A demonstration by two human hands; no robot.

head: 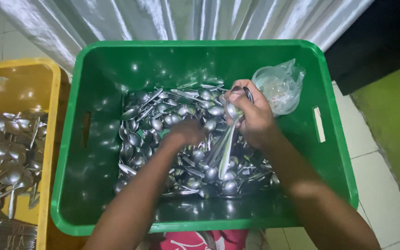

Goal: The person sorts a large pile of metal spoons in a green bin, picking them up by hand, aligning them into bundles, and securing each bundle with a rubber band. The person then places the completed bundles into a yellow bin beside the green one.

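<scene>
At the near edge, a strip of red patterned cloth is seen below the rim of a large green plastic crate. Inside the crate a heap of shiny steel spoons is spread over the bottom. The left hand is lowered into the heap with its fingers curled down among the spoons; whether anything is gripped cannot be told. The right hand is closed around a bunch of long-handled steel spoons, held just above the heap, handles pointing toward the near side. Just beyond that hand, a crumpled clear plastic bag is lodged against the crate's far right wall. To the left, a yellow plastic crate holding more steel cutlery is seen. Farthest off, a pale grey curtain hangs.
</scene>
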